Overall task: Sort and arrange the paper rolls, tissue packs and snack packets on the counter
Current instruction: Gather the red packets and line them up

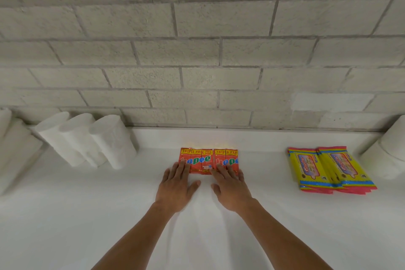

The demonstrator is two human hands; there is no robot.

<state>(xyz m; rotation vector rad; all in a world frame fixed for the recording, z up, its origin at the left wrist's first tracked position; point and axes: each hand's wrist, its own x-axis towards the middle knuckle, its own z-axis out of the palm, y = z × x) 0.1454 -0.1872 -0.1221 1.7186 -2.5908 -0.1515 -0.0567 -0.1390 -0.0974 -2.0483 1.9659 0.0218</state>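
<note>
Two red packets (pixel 200 159) lie side by side on the white counter (pixel 87 215), near the back wall at the centre. My left hand (pixel 176 186) lies flat with straight fingers on the near left part of the left packet. My right hand (pixel 231 188) lies flat the same way on the right packet (pixel 228 155). A stack of yellow packets (pixel 328 170) with pink edges sits to the right. Three white paper rolls (pixel 87 140) stand in a row at the back left.
More white rolls stand at the far left edge (pixel 13 149) and at the far right edge (pixel 388 151). A grey block wall (pixel 197 50) rises directly behind the counter.
</note>
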